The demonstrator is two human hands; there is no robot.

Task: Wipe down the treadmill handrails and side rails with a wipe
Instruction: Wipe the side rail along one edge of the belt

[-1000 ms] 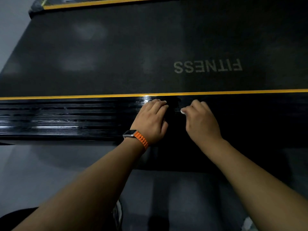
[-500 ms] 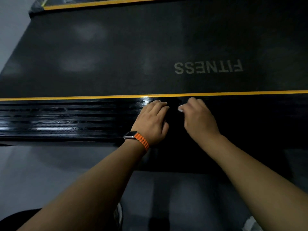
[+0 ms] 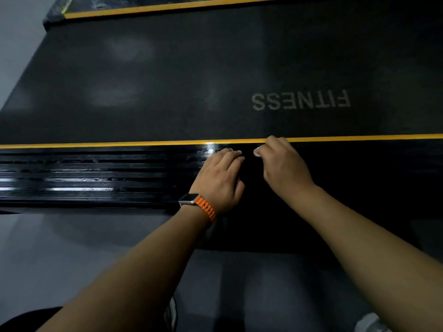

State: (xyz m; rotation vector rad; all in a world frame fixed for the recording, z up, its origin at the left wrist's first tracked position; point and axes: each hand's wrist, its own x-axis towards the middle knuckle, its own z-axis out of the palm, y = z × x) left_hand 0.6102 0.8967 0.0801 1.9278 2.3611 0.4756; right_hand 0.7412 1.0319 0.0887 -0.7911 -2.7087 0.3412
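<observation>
Hands: the left hand (image 3: 219,178) and right hand (image 3: 285,166) are both bare.
Arms: the left forearm (image 3: 134,271) and right forearm (image 3: 359,236) are bare over all their visible length, from the lower corners to the centre of the frame.
Wrist: a watch (image 3: 189,199) with a rectangular silver-grey case, on the left wrist.
Strap: the band (image 3: 206,209) is bright orange and ribbed crosswise.
Clothing: a black garment (image 3: 21,319) in the lower left corner, its kind unclear.
Footwear: a pale shoe (image 3: 369,323) at the lower right edge.
</observation>
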